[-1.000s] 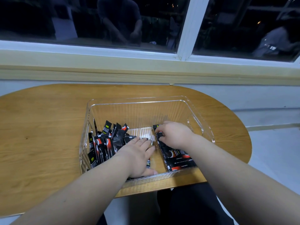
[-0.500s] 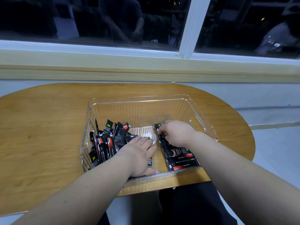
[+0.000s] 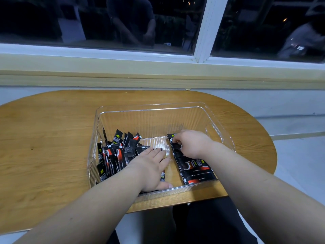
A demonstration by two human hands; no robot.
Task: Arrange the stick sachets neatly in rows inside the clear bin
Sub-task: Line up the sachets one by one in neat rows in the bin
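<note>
Left hand (image 3: pixel 151 168), fingers flat, has crept slightly toward the far side; right hand (image 3: pixel 191 143) has edged likewise along the flat sachet row (image 3: pixel 195 168).

Clear bin (image 3: pixel 151 105) on a wooden table (image 3: pixel 44 147), walled all round, open from above. A jumbled pile of sachets (image 3: pixel 116 155) blocks its left side; a flat row of sachets (image 3: pixel 193 166) lines the right wall. The left hand (image 3: pixel 151 166) lies flat beside the pile; the right hand (image 3: pixel 190 143) pinches the row. Bare floor: a narrow middle strip and the far half.
</note>
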